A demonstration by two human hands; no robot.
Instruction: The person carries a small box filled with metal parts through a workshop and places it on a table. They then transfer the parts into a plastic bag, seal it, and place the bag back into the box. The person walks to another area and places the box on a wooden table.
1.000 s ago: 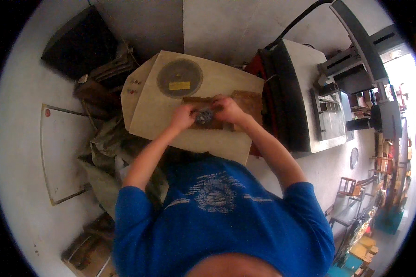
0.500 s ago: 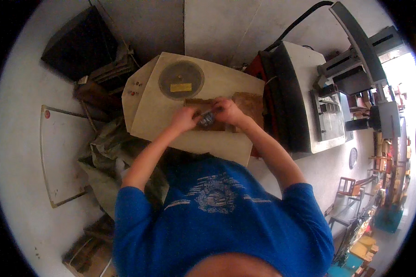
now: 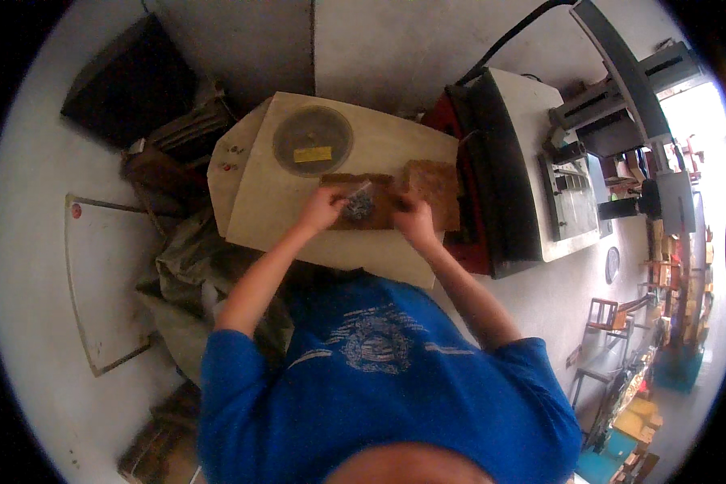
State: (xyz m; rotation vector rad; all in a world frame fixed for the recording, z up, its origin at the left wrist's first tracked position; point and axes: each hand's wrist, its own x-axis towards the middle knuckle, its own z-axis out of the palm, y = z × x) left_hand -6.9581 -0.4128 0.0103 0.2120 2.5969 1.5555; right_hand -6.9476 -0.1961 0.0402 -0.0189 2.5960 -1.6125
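Note:
My left hand (image 3: pixel 321 210) pinches the edge of a small clear plastic bag (image 3: pixel 359 203). Small grey pieces fill the bag, too small to name. Under it lies a flat brown cardboard-like sheet or shallow tray (image 3: pixel 384 216). My right hand (image 3: pixel 414 221) is over the right side of that brown piece, apart from the bag. Its fingers are curled together, and what they hold, if anything, is hidden. A second brown piece (image 3: pixel 433 181) lies just beyond my right hand.
The cream machine top (image 3: pixel 290 206) carries a round disc (image 3: pixel 313 141) with a yellow label. At its left corner are small buttons (image 3: pixel 230 159). A bench-top measuring machine (image 3: pixel 532 161) stands close on the right. Green cloth (image 3: pixel 193 266) hangs at the left.
My right hand has drawn away from the bag, to the right and slightly nearer me. The left hand keeps the bag, which now shows more openly.

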